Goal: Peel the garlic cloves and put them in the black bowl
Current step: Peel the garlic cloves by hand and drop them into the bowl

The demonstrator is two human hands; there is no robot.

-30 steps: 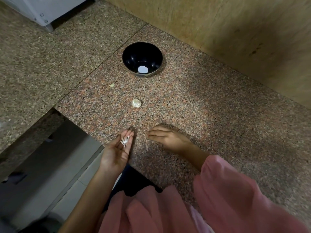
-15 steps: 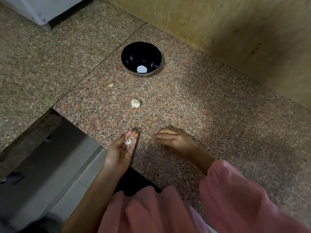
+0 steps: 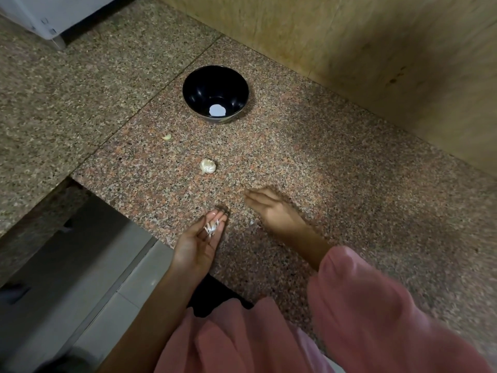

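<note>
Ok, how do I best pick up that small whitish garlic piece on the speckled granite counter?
Pinch the whitish garlic piece across its rounded sides from above with the right hand; it lies free on the granite counter, low and lumpy, and the left hand carries peel scraps.

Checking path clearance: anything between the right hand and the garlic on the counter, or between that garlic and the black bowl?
Nothing visible. Bare counter lies between the right hand and the garlic, and from it to the black bowl. The small clove sits left of that line. The left hand carries peel scraps.
</note>
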